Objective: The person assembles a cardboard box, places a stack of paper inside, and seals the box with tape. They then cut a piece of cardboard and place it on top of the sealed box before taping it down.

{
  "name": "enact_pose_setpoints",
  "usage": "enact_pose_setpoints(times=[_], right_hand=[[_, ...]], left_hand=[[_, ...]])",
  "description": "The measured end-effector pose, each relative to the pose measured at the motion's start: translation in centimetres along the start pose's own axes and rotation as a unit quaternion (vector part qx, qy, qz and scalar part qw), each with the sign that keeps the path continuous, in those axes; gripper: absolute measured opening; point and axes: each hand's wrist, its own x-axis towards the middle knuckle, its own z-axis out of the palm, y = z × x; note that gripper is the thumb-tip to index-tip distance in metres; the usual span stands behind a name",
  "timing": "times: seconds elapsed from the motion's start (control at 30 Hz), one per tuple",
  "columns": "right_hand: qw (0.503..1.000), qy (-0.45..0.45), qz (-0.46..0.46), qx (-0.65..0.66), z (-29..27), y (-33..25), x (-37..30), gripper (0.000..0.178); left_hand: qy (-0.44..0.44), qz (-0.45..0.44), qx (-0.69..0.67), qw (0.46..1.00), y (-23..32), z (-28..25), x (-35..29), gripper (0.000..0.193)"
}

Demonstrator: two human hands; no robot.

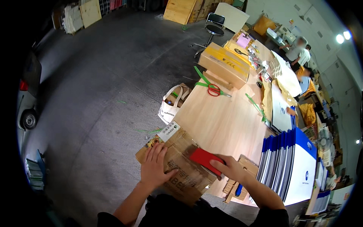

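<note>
A brown cardboard box [181, 170], printed and with shiny tape along its edges, lies at the near end of the table in front of me. My left hand [154, 164] rests flat on its left side, fingers stretched out and thumb apart. A red block-shaped tool [204, 159] is in my right hand [228, 169], gripped at its right end and held against the box's upper right edge. What lies beneath that tool is hidden. Beyond the box, red-handled scissors [214, 90] lie next to a green strap [202, 75].
At right stands a stack of blue-and-white folders [287, 162] beside cardboard pieces [242, 178]. A larger taped carton [225, 64] sits farther along the wooden table [223, 121]. A white tote bag [169, 109] stands left of it. Several people work at the far right.
</note>
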Motion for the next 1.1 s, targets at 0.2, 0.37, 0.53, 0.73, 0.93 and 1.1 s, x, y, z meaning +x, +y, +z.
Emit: enact_pose_setpoints(times=[0.2, 0.37, 0.53, 0.73, 0.93, 1.1], right_hand=[[0.999, 0.022, 0.019, 0.030, -2.3, 7.5, -9.4, 0.049], [0.998, 0.045, 0.020, 0.028, -2.6, 15.0, -15.1, 0.056], [0.996, 0.085, -0.014, -0.030, -1.9, 16.9, -13.7, 0.053], [0.912, 0.144, -0.046, -0.381, 2.9, 17.8, -11.5, 0.042], [0.872, 0.347, -0.214, 0.271, -1.6, 12.0, -19.9, 0.053], [0.720, 0.351, -0.278, 0.530, 0.7, 23.7, -16.2, 0.111]], left_hand=[[-0.066, -0.006, 0.041, 0.997, 0.3, -0.3, -0.1, 0.092], [-0.115, -0.007, 0.076, 0.990, 1.4, -0.6, 0.5, 0.094], [-0.087, -0.026, 0.211, 0.973, 8.6, 2.2, 3.0, 0.091], [-0.181, 0.185, 0.160, 0.953, 16.3, 10.6, 1.9, 0.071], [-0.220, 0.173, 0.274, 0.920, 18.3, 13.5, 2.9, 0.061], [-0.228, 0.006, -0.426, 0.875, 14.7, 7.3, 3.5, 0.083]])
